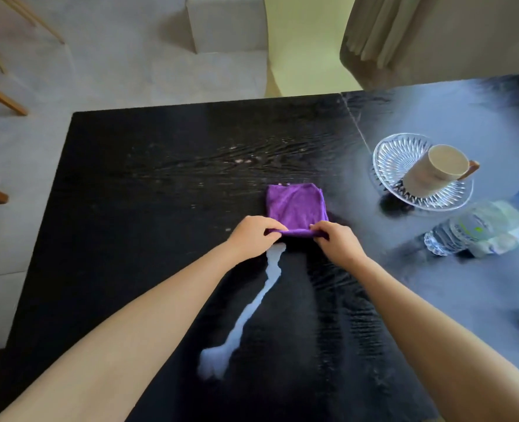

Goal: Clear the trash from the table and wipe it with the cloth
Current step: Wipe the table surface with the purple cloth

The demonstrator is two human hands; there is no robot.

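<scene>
A folded purple cloth (294,205) lies flat in the middle of the black table (148,184). My left hand (252,236) pinches the cloth's near edge at its left corner. My right hand (337,242) pinches the same edge at its right corner. A long streak of spilled liquid (252,312) runs from just below the cloth toward the near left, ending in a small puddle. Small crumbs or specks dot the table beyond the cloth.
At the right stands a clear glass plate (389,159) with a beige cup (434,172) tilted on it. A plastic water bottle (480,229) with a blue cap lies on its side in front of the plate. Wooden chair legs (2,99) stand left of the table.
</scene>
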